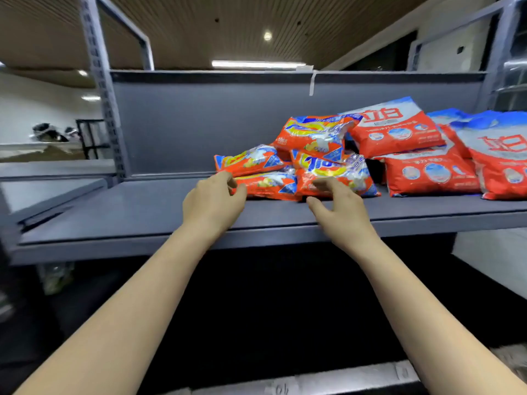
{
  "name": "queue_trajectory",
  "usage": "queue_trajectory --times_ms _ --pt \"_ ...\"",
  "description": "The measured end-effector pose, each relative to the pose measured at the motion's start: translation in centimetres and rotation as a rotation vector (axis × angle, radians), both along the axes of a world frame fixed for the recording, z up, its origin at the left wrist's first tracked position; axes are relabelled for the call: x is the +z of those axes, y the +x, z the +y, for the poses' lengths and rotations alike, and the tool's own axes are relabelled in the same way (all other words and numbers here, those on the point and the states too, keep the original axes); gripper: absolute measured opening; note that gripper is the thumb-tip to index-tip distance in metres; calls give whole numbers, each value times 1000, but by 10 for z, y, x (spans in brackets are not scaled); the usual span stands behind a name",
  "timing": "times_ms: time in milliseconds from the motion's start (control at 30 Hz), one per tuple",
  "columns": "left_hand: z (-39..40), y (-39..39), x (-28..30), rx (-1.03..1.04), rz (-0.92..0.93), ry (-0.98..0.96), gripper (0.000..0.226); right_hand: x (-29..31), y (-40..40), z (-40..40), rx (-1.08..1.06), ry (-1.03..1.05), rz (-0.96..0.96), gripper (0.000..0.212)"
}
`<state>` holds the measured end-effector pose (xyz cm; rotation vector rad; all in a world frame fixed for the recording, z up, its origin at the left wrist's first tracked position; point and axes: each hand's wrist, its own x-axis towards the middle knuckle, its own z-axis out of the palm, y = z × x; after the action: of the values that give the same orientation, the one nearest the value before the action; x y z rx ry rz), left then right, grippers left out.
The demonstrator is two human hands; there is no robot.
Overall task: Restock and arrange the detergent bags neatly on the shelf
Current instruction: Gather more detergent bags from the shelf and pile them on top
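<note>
Here, shelf (142,212), loosely piled detergent bags (319,158)

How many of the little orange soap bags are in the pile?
4 show: one on top, one at the left, one low in front by the left hand, one by the right hand. More may hide underneath.

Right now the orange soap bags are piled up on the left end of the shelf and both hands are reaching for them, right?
Not quite. The head view shows the orange bags piled toward the middle-right of the shelf; its left end holds none. Both the left hand and right hand do reach for them.
</note>
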<state>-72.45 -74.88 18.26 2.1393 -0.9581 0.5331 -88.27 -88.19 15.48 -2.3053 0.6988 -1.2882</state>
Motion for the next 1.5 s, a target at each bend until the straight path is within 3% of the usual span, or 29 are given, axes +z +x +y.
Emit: queue_trajectory --times_ms 267,567,1200,1500 --pt "110 -28 -43 26 39 -103 15 -39 -21 81 225 103 65 31" --pt "220 -11 -98 88 145 93 15 -92 18 166 458 58 114 26" --pt "500 209 -138 354 299 278 21 -157 260 405 620 119 319 31" --pt "574 313 -144 397 342 308 22 -158 356 472 633 124 437 31"
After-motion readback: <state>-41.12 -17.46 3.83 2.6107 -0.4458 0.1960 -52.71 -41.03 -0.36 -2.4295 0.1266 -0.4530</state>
